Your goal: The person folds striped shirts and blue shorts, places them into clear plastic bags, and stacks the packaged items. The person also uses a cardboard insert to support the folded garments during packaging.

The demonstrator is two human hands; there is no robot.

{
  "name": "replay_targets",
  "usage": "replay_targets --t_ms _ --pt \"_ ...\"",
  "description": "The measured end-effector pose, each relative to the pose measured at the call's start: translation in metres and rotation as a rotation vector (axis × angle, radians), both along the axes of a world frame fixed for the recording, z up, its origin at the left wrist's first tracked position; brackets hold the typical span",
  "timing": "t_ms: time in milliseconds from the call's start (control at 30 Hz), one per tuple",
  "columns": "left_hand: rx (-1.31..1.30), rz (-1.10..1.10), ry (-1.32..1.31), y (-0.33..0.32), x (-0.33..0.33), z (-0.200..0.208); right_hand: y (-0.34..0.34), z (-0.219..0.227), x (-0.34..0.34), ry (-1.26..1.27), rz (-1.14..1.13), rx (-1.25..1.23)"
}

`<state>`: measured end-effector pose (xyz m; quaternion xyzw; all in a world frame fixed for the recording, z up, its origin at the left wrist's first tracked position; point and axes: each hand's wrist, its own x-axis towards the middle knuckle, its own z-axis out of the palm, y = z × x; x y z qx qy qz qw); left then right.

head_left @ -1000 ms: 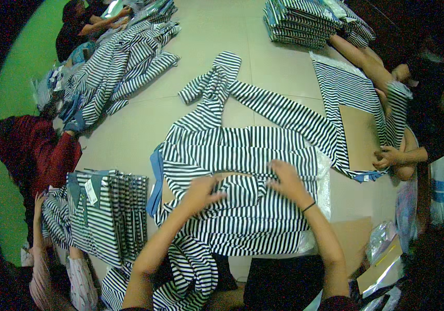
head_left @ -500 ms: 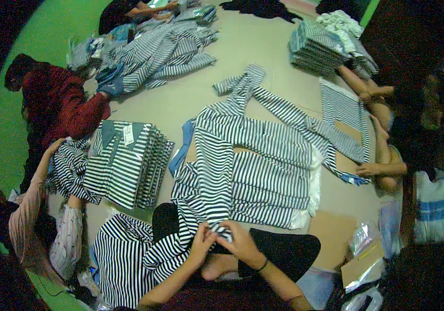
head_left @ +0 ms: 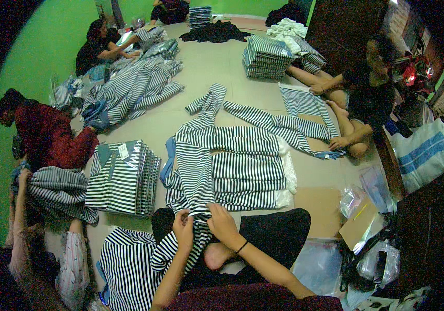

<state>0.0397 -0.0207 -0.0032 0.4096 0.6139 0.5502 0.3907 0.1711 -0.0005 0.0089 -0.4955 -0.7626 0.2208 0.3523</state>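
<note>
With both hands in front of me I pinch a black-and-white striped shirt (head_left: 189, 181). My left hand (head_left: 183, 230) and my right hand (head_left: 223, 222) hold its near edge slightly apart, fingers closed on the cloth. The shirt stretches away from me over the floor. Beside it, to the right, lie striped garments with white lacy hems (head_left: 248, 171). Another striped garment (head_left: 128, 262) is bunched by my left knee and partly under my left arm.
A stack of folded striped shirts (head_left: 121, 181) stands left of centre. Cardboard (head_left: 315, 210) and plastic bags (head_left: 318, 264) lie at the right. Co-workers sit left and right, one handling a striped garment (head_left: 307, 106). A large striped pile (head_left: 134, 85) lies far left.
My view has tilted upward, showing more of the far room. My hands have moved apart along the shirt's edge. At the left, a co-worker's hand has raised a striped garment.
</note>
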Motion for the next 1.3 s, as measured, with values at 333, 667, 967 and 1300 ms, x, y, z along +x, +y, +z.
replay_targets --t_ms 333,667,967,1300 --pt "0.076 -0.166 0.327 0.013 0.017 -0.024 0.004 -0.028 -0.006 0.568 -0.162 -0.278" --pt "0.228 -0.144 0.763 0.001 0.000 0.001 -0.010 -0.023 0.007 0.134 -0.055 -0.108" --pt "0.063 -0.192 0.531 -0.015 0.007 -0.001 -0.005 -0.025 -0.004 0.370 0.213 -0.294" --pt "0.329 -0.160 0.910 -0.010 0.002 0.015 -0.020 0.006 0.006 -0.147 -0.059 -0.086"
